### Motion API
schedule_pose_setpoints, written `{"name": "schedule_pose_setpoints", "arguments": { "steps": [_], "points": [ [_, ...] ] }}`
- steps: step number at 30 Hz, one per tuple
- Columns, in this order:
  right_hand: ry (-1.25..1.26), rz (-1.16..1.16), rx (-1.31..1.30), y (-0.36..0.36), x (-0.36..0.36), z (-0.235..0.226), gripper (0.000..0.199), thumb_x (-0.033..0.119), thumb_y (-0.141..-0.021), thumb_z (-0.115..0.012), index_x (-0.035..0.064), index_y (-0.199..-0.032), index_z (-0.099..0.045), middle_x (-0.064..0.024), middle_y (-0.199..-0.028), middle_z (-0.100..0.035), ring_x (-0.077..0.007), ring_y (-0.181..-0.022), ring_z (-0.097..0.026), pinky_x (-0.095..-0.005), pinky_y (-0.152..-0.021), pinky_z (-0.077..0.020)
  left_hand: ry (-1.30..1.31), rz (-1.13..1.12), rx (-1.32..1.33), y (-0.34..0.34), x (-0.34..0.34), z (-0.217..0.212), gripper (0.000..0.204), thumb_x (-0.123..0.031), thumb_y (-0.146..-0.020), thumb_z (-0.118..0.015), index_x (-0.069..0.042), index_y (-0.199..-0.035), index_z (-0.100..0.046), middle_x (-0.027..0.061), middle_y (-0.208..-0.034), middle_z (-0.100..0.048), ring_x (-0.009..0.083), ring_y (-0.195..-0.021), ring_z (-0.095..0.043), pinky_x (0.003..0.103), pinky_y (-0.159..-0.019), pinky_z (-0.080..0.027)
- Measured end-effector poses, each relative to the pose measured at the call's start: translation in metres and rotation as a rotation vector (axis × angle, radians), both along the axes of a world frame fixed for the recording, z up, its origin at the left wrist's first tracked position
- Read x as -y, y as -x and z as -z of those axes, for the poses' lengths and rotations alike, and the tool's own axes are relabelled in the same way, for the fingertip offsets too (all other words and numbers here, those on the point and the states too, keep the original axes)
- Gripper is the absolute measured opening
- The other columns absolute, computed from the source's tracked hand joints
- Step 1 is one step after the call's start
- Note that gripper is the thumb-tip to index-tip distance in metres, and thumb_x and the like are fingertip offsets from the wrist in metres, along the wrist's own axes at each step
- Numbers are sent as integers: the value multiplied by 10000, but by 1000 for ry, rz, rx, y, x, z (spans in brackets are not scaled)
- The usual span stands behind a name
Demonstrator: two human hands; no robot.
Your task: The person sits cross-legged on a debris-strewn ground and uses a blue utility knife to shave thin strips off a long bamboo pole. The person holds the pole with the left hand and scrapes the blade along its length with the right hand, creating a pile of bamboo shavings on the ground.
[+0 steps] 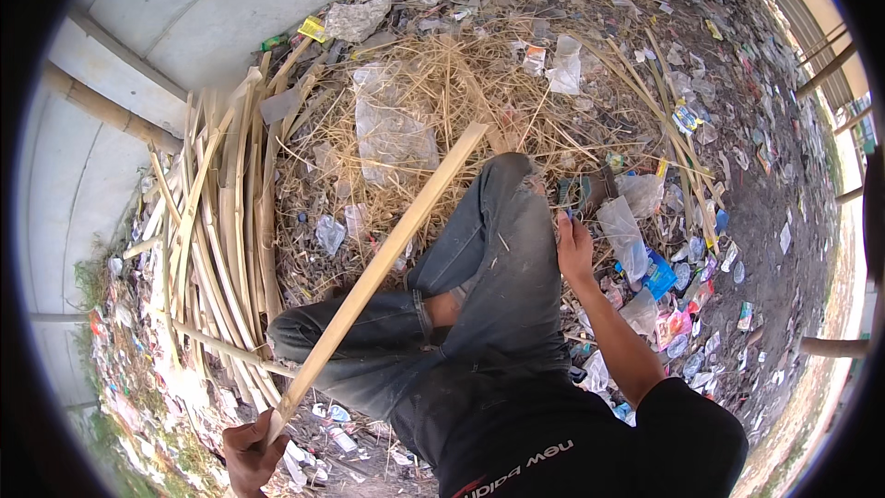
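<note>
Pale-yellow, flat and straight, the strip (380,267) is clasped in the left grip (249,454). Whether the right grip (575,247) is clenched, I cannot tell. Dry strands (456,74) tangle beyond.

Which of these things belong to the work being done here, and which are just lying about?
Seemingly part of the work:
long pale strip, held in the left hand
piled strips at the left

Apparently just lying about:
whitish plastic sheet
blue wrapper
yellow packet
</note>
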State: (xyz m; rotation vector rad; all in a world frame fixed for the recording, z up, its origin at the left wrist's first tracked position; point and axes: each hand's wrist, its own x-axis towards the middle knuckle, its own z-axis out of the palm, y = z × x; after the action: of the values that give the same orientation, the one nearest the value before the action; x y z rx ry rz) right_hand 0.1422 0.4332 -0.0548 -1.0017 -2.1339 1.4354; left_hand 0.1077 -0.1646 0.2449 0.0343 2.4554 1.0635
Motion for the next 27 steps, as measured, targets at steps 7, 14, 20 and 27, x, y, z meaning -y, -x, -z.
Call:
{"name": "schedule_pose_setpoints", "arguments": {
  "steps": [7,14,20,27],
  "points": [
    [548,78,-278,25,-11,-63,537,540,-1111,-503,36,-990,-641,37,-575,-394,-70,-438,-367,-264,-408,-283,-113,281,-15,31,-86,109,440,29,-827,-848,78,-1250,-737,-7,-788,-694,15,-725,-566,219,-627,-449],
    [467,127,-310,27,-18,-41,356,344,-1043,-705,-9,-1031,-747,65,-583,-479,-29,-497,-423,-260,-477,-340,-62,481,-184,54,-139,122,500,11,-787,-852,-23,-1278,-758,129,-712,-678,74,-592,-541,282,-560,-428],
    [260,69,-128,25,-8,-27,276,261,-984,-782,-3,-1063,-762,65,-661,-577,-36,-583,-499,-259,-544,-397,-81,505,-119,58,-142,141,503,-26,-806,-850,-14,-1298,-746,179,-763,-710,156,-638,-671,317,-608,-510],
    [-113,-45,112,11,1,-39,480,428,-846,-912,32,-921,-653,23,-612,-523,-92,-556,-487,-306,-528,-409,-238,466,48,56,-158,183,433,-99,-925,-806,42,-1322,-708,234,-808,-728,112,-718,-700,310,-668,-538]
  ]
}}
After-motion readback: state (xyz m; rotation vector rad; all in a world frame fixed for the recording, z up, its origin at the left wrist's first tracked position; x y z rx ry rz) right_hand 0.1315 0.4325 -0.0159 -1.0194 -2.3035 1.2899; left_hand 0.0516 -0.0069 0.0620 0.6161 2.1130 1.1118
